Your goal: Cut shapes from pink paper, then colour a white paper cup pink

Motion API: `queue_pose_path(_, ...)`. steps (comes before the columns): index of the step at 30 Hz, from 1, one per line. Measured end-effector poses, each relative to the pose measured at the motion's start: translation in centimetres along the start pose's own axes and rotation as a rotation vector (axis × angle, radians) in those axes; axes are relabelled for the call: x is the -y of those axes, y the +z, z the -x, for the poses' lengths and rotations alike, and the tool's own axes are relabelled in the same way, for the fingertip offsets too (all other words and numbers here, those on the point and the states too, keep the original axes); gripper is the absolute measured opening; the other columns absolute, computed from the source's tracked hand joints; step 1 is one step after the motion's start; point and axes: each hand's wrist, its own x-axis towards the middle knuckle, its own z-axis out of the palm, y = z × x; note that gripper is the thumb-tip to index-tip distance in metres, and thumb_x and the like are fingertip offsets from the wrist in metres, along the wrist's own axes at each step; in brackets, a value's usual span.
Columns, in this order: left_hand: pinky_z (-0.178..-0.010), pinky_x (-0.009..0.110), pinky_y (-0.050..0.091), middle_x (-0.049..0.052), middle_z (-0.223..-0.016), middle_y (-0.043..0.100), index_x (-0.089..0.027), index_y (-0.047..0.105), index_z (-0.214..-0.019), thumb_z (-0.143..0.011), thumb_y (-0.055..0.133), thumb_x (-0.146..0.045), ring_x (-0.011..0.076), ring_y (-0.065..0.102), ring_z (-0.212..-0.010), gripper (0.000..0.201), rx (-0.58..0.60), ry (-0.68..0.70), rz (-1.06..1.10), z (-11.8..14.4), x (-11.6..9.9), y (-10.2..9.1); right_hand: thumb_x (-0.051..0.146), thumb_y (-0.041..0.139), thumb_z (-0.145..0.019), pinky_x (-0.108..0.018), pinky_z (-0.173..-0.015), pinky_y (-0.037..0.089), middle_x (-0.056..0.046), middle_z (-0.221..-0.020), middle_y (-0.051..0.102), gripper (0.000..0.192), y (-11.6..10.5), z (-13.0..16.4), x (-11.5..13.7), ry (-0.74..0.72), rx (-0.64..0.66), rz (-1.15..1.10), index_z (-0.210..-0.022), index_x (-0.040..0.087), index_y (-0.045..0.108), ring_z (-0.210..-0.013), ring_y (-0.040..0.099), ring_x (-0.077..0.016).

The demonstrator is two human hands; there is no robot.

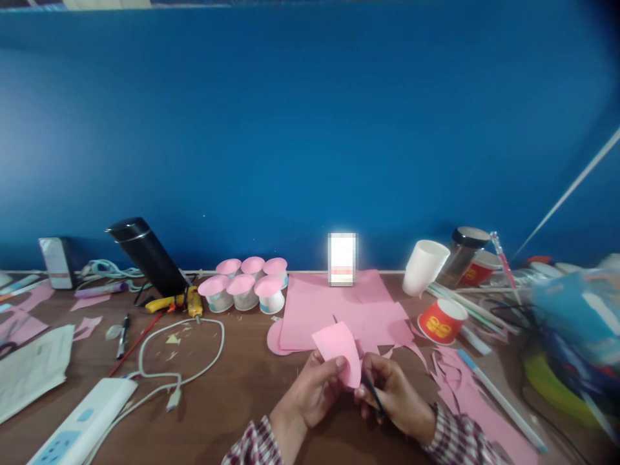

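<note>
My left hand (317, 387) pinches a curved-edged piece of pink paper (340, 352) between thumb and fingers. Close beside it, my right hand (394, 394) is closed around black-handled scissors (372, 389) at the paper's right edge. The paper hides most of the blades, and a thin dark tip shows above its top edge. Behind both hands lies a stack of pink sheets (314, 307), with a rounded pink piece (277, 339) sticking out at its left. Pink offcuts (484, 400) are strewn to the right of my right hand.
Several small cups (245, 294) with pink tops stand behind on the left. A glue gun (194, 302), black flask (150, 258), white cable (181, 321) and power strip (92, 420) are further left. A red paper cup (442, 321), white cups (423, 266) and a jar (465, 255) stand right.
</note>
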Motion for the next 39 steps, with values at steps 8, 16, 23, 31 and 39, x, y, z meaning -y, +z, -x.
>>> queue_pose_path(8, -0.049, 0.026, 0.044, 0.01, -0.069, 0.065, -0.012, 0.065, -0.081, -0.077, 0.06, -0.029, 0.0162, 0.058, -0.054, 0.018, 0.039, 0.017, -0.014, 0.0, 0.3, -0.2, 0.033, 0.077, -0.062, -0.015, -0.034, 0.035, 0.007, -0.051, 0.053, 0.041, 0.2, -0.1, -0.4, -0.01, 0.038, -0.009, -0.062, 0.019, 0.039, -0.039, 0.05, -0.0065)
queue_pose_path(16, -0.061, 0.026, 0.049, 0.01, -0.077, 0.066, -0.011, 0.064, -0.08, -0.072, 0.068, -0.027, 0.0193, 0.063, -0.073, 0.018, -0.102, 0.102, -0.008, 0.0, 0.0, -0.3, 0.031, 0.076, -0.064, -0.018, -0.047, 0.043, 0.005, -0.062, 0.058, 0.037, 0.5, 0.1, 0.6, -0.033, 0.104, 0.007, -0.068, 0.019, 0.04, -0.051, 0.055, -0.0075)
queue_pose_path(23, -0.059, 0.02, 0.049, 0.004, -0.074, 0.065, -0.011, 0.064, -0.078, -0.063, 0.076, -0.023, 0.0117, 0.061, -0.068, 0.023, -0.426, 0.258, 0.029, -0.4, -0.8, -0.7, 0.04, 0.068, -0.073, -0.018, -0.04, 0.042, 0.006, -0.063, 0.057, 0.041, 0.1, -0.2, 0.3, -0.184, -0.213, 0.025, -0.099, 0.022, 0.043, -0.05, 0.055, -0.0096)
queue_pose_path(31, -0.049, 0.016, 0.044, -0.001, -0.058, 0.059, -0.01, 0.061, -0.062, -0.052, 0.081, -0.021, 0.0064, 0.054, -0.052, 0.026, -0.546, 0.293, -0.008, -0.4, -0.6, -0.8, 0.041, 0.068, -0.074, -0.023, -0.053, 0.046, -0.001, -0.074, 0.06, 0.043, 0.2, -0.1, -0.2, -0.279, -0.222, 0.103, -0.107, 0.019, 0.051, -0.065, 0.058, -0.0136)
queue_pose_path(39, -0.054, 0.018, 0.045, 0.0, -0.07, 0.064, -0.013, 0.062, -0.075, -0.059, 0.078, -0.025, 0.0083, 0.058, -0.061, 0.026, -0.544, 0.301, -0.056, -0.4, -1.0, -1.3, 0.033, 0.071, -0.071, -0.022, -0.057, 0.044, 0.002, -0.07, 0.053, 0.033, 0.9, 0.3, 0.4, -0.277, -0.199, 0.299, -0.095, 0.018, 0.053, -0.063, 0.052, -0.0113)
